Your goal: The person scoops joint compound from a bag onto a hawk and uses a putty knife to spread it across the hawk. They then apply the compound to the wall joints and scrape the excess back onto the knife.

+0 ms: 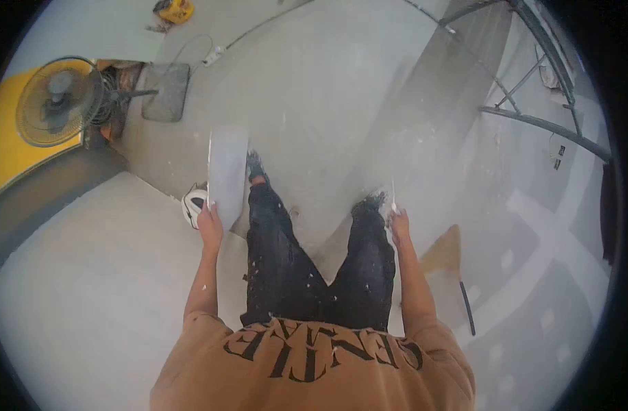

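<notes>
My left hand (pixel 210 225) is closed on the lower edge of a pale rectangular board (pixel 227 171), held upright beside my left leg. My right hand (pixel 399 225) grips a thin pale scraper-like tool (pixel 394 196), seen almost edge-on beside my right leg; its exact kind is hard to make out. Behind the board, a white rounded object (pixel 190 211) with a dark opening rests by my left hand, partly covered. A broom with tan bristles (pixel 445 252) and a dark handle is to the right of my right forearm.
At the left is a standing fan (pixel 60 101) with a square base (pixel 166 92). A power strip (pixel 212 56) and a yellow container (pixel 174 10) are farther off. Metal scaffold frames (pixel 548 122) stand at the right. White marks streak the grey floor (pixel 314 103).
</notes>
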`<state>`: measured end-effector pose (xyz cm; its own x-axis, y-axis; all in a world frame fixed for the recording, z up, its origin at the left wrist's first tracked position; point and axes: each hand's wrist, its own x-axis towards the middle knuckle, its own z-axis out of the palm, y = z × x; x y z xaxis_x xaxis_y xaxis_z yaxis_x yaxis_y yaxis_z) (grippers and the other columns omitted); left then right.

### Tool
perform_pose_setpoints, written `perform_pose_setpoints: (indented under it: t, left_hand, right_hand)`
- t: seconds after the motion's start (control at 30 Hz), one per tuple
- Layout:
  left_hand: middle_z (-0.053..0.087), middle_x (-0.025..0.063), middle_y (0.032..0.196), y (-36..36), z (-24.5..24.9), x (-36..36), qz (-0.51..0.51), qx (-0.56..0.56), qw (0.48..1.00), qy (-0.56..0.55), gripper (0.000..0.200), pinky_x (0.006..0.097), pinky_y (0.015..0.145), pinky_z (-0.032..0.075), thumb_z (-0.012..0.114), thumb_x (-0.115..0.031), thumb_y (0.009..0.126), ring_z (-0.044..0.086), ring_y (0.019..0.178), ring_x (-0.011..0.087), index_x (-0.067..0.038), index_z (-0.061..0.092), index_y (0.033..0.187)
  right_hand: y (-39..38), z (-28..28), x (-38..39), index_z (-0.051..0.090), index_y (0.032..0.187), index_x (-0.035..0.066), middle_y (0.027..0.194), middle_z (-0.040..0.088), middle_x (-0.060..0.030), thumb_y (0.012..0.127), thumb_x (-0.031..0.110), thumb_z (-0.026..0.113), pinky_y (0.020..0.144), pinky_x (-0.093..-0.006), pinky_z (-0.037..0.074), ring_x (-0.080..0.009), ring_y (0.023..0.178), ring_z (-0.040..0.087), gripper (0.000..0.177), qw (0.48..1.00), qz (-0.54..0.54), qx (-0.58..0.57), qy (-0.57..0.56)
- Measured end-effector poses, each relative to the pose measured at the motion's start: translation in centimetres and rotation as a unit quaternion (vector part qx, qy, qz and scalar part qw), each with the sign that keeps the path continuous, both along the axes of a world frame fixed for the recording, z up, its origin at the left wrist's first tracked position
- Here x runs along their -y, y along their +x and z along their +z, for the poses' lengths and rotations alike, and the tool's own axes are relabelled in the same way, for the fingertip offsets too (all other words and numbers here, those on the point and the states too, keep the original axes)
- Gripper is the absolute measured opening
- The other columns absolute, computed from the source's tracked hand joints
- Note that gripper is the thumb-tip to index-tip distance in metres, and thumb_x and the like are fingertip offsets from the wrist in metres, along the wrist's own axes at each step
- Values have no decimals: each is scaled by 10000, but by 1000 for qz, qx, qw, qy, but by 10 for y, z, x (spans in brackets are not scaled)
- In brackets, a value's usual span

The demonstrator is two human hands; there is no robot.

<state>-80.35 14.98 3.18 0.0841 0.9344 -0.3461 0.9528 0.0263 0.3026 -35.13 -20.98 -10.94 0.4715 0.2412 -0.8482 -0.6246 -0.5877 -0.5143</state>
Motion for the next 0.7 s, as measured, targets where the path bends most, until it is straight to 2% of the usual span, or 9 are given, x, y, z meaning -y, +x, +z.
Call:
perform_pose_setpoints:
  t: [0.1,0.2,0.23,0.27,0.33,0.4,0.5,0.63,0.7]
  left_hand:
    - [657,295,887,-37,-51,-46,29,66,997,5,333,507,761,466,516,-193,990,620,861,473,71,599,1175]
    - [664,282,924,-38,-84,-96,-4,34,999,-32,373,480,756,475,504,-234,1008,633,852,438,79,594,1191]
    - [664,282,924,-35,-93,-111,-1,37,999,-32,373,480,756,475,504,-234,1008,633,852,438,79,594,1191]
    - [664,282,962,-30,-103,-119,-6,29,1000,9,378,485,784,471,505,-236,1009,627,881,446,83,592,1192]
    - [650,294,1046,-23,-118,-134,23,34,999,5,394,504,858,451,500,-246,1010,611,947,461,89,589,1199]
    - [649,298,1041,-15,-141,-134,37,29,998,35,393,506,854,451,496,-244,1012,611,949,461,90,591,1196]
    - [650,302,1029,-1,-162,-134,79,13,995,61,390,504,839,455,489,-238,1016,617,946,456,93,592,1193]
    - [663,258,1087,8,-177,-133,126,20,992,22,355,460,815,494,491,-191,1010,647,972,414,64,580,1242]
    - [665,281,1023,5,-190,-134,100,5,994,49,374,471,785,487,495,-217,1015,650,912,425,88,586,1211]
  right_hand:
    - [-45,-1,-83,476,1268,59,796,528,-21,970,65,514,522,-279,470,-115,619,517,300,1000,-6,-16,-24]
    - [-99,-57,-114,469,1321,46,880,601,-72,932,57,537,606,-352,526,-200,703,605,395,990,120,50,-57]
    - [-116,-95,-124,466,1347,62,963,620,-116,898,48,549,690,-392,537,-256,811,629,458,902,326,283,-34]
    - [-125,-102,-150,463,1374,77,1046,639,-160,863,39,561,773,-433,548,-313,918,653,521,719,498,484,-10]
    - [-148,-103,-236,474,1396,158,1285,545,-231,810,39,599,938,-455,504,-368,1161,579,612,735,623,223,-148]
    - [-174,-119,-314,511,1374,169,1311,534,-210,832,43,576,941,-451,510,-340,1158,583,560,695,667,240,-123]
    - [-217,-214,-409,580,1289,158,1191,574,-183,908,139,541,907,-453,520,-332,1104,600,384,660,686,302,-50]
    - [-249,-288,-504,640,1145,66,1061,645,-179,939,165,512,827,-455,550,-360,962,662,262,723,602,336,-37]
    - [-257,-321,-511,663,1060,39,1003,673,-187,932,155,517,774,-458,568,-348,901,685,227,619,672,403,-55]
